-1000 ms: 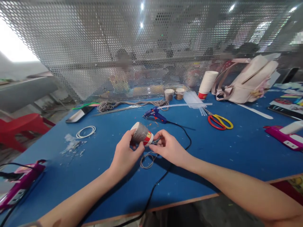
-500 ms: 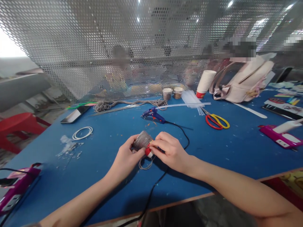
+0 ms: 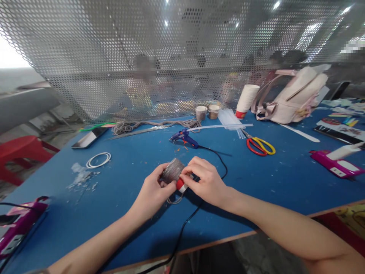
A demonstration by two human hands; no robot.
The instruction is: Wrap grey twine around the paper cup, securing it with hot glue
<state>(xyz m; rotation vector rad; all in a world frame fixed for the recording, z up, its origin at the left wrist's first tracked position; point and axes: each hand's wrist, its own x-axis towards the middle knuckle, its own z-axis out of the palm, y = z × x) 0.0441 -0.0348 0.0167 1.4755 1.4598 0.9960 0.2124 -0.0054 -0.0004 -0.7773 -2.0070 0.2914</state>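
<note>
Over the blue table (image 3: 285, 179), both my hands hold a paper cup (image 3: 173, 171) lying on its side, most of it wound with grey cord, its red-and-white rim end showing. My left hand (image 3: 152, 190) grips the wrapped body from the left. My right hand (image 3: 203, 182) has its fingers closed over the cup's rim end and the cord there. A loose loop of grey cord (image 3: 173, 199) hangs under the cup onto the table. A blue glue gun (image 3: 184, 137) lies just beyond, its black cable (image 3: 185, 224) running past my right hand to the table's front edge.
Red-and-yellow scissors (image 3: 261, 146), glue sticks (image 3: 232, 121), a stack of paper cups (image 3: 246, 99), two wrapped cups (image 3: 207, 112) and a pink bag (image 3: 296, 95) lie at the right rear. A cord pile (image 3: 134, 126), white rings (image 3: 98, 160) and pink power strips (image 3: 332, 165) are around. A perforated screen (image 3: 171, 57) backs the table.
My right hand has moved in from the cord beside the cup to close over the cup's rim end. The cup has turned and sunk a little towards the table.
</note>
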